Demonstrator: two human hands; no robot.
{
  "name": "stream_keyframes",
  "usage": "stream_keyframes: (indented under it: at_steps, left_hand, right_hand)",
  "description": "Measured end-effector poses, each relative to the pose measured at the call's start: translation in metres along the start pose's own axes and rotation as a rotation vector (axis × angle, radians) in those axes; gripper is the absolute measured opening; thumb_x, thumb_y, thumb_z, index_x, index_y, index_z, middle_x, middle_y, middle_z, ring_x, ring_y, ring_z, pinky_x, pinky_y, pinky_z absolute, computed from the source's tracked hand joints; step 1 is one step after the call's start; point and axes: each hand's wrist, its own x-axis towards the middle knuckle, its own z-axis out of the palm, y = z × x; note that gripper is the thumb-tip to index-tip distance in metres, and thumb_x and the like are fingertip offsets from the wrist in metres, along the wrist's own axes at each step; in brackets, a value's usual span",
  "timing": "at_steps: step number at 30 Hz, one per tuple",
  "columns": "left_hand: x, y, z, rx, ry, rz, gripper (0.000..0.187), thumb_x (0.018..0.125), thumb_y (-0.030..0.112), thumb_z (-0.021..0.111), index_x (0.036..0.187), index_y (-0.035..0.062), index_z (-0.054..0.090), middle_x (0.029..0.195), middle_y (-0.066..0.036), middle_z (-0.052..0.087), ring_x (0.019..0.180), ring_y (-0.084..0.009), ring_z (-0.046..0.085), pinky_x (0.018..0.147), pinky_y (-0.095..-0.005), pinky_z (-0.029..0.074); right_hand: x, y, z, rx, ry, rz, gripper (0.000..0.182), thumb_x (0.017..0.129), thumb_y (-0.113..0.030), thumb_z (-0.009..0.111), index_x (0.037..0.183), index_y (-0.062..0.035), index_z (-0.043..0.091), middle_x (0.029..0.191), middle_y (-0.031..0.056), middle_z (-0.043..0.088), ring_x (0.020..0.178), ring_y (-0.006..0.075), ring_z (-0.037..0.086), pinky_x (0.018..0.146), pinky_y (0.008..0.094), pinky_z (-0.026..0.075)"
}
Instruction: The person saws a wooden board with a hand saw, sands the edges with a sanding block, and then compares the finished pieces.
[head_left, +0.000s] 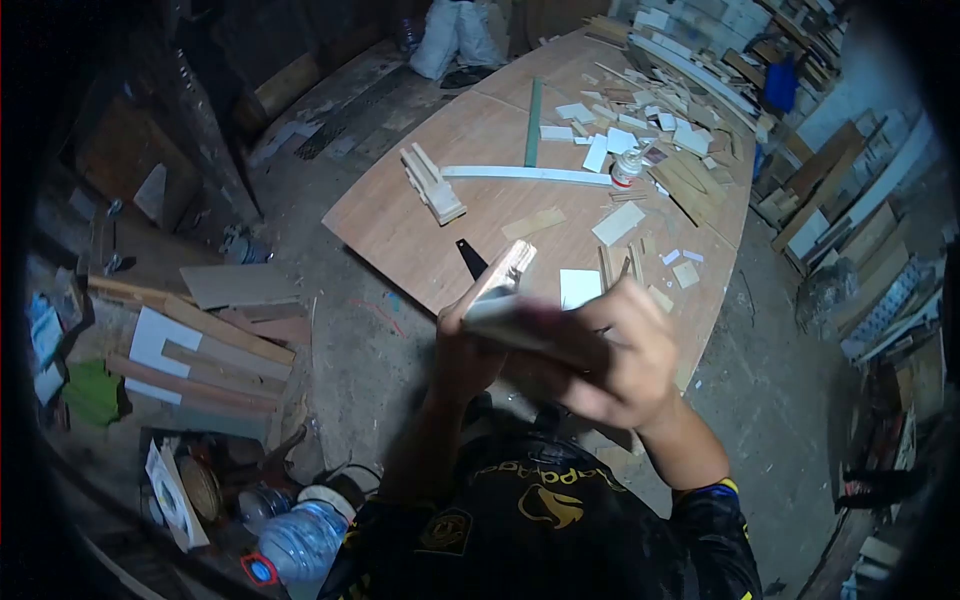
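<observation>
My left hand [463,352] is closed around a pale wooden piece [517,257], whose end points up and away from me over the near edge of the table. My right hand [637,355] grips a flat brownish piece [560,335], smeared by motion; its kind does not show. This flat piece overlaps the wooden piece and hides part of my left hand. Just beyond the hands, a black tapered tool end [470,260] lies on the table, and a white rectangular piece [579,288] rests to its right.
The wooden table [390,225] carries a clamp-like wooden block [432,185], a white strip [525,175], a green strip [534,120], a glue bottle [625,170] and many offcuts [690,135]. Boards [220,365] and a large water bottle [300,540] lie at the left. Planks [840,210] line the right wall.
</observation>
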Motion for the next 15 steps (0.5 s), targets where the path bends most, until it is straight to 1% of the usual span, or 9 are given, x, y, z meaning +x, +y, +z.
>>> stream_keyframes:
  at_steps: [1,2,3,5,6,7,9,11,15]
  left_hand:
    - [0.002,-0.019,-0.003,0.086,-0.045,0.253,0.025,0.09,0.015,0.068,0.109,-0.0018,0.067,0.095,-0.012,0.072,0.086,-0.0227,0.071,0.077,-0.0368,0.055]
    - [0.008,-0.027,0.008,-0.116,-0.035,-0.084,0.024,0.087,0.017,0.071,0.104,-0.0001,0.067,0.085,-0.013,0.069,0.079,-0.0279,0.07,0.07,-0.039,0.054]
    - [0.009,-0.032,0.002,-0.128,-0.056,-0.088,0.024,0.087,0.017,0.071,0.104,-0.0001,0.067,0.085,-0.013,0.069,0.079,-0.0279,0.07,0.07,-0.039,0.054]
    - [0.016,-0.023,-0.019,0.187,-0.253,0.303,0.025,0.087,0.015,0.069,0.106,-0.001,0.066,0.087,-0.017,0.069,0.084,-0.0335,0.07,0.071,-0.0394,0.054]
    - [0.022,-0.012,-0.022,0.197,-0.249,0.137,0.028,0.09,0.013,0.064,0.114,-0.0023,0.064,0.1,-0.022,0.069,0.093,-0.0372,0.069,0.079,-0.0399,0.055]
    - [0.029,0.005,-0.015,0.191,-0.156,0.162,0.034,0.091,0.012,0.063,0.121,-0.0028,0.062,0.108,-0.024,0.069,0.098,-0.0364,0.069,0.083,-0.0392,0.055]
    - [0.029,0.0,-0.018,0.116,-0.149,0.109,0.025,0.092,0.015,0.065,0.108,-0.0041,0.065,0.087,-0.016,0.069,0.083,-0.0223,0.069,0.074,-0.0332,0.053]
    - [0.04,0.001,-0.019,0.152,-0.178,0.134,0.029,0.091,0.014,0.065,0.115,-0.0019,0.064,0.096,-0.02,0.069,0.09,-0.0294,0.07,0.077,-0.0356,0.054]
    - [0.046,-0.037,-0.036,0.333,-0.436,0.165,0.033,0.09,0.01,0.066,0.122,0.001,0.062,0.106,-0.025,0.068,0.098,-0.0375,0.069,0.079,-0.0383,0.055]
  right_hand:
    - [0.013,-0.01,0.009,-0.017,-0.017,0.02,0.027,0.062,-0.016,0.077,0.086,-0.0035,0.07,0.08,0.0085,0.059,0.064,0.0226,0.052,0.053,0.0355,0.04]
    - [0.016,-0.007,0.017,-0.011,-0.036,0.006,0.041,0.062,-0.016,0.077,0.102,-0.0108,0.074,0.077,0.0057,0.053,0.064,0.0224,0.049,0.052,0.0357,0.037]
    - [0.018,-0.002,0.021,-0.029,-0.036,0.022,0.041,0.062,-0.016,0.077,0.102,-0.0108,0.074,0.077,0.0057,0.053,0.064,0.0224,0.049,0.052,0.0357,0.037]
    - [0.025,0.01,0.028,-0.178,-0.156,0.094,0.053,0.069,-0.018,0.077,0.122,-0.0171,0.07,0.074,0.0044,0.047,0.065,0.0232,0.048,0.053,0.0353,0.037]
    - [0.022,0.024,0.033,-0.264,-0.092,0.089,0.06,0.077,-0.017,0.075,0.136,-0.0216,0.062,0.072,0.0046,0.046,0.065,0.0234,0.049,0.056,0.0347,0.04]
    - [0.02,0.039,0.03,-0.324,-0.1,0.195,0.056,0.08,-0.018,0.074,0.135,-0.0218,0.062,0.073,0.0051,0.049,0.066,0.0227,0.051,0.058,0.0344,0.043]
    - [0.014,0.065,0.025,-0.437,-0.084,0.317,0.055,0.079,-0.02,0.076,0.133,-0.0195,0.064,0.073,0.0058,0.052,0.064,0.0236,0.051,0.059,0.0362,0.045]
    - [0.008,0.062,0.019,-0.319,0.0,0.505,0.054,0.079,-0.019,0.077,0.132,-0.017,0.065,0.07,0.0062,0.049,0.061,0.0242,0.049,0.06,0.0377,0.044]
    - [0.029,0.014,0.03,-0.253,-0.066,0.193,0.056,0.075,-0.016,0.082,0.128,-0.0089,0.067,0.068,0.0027,0.048,0.061,0.02,0.048,0.056,0.0342,0.04]
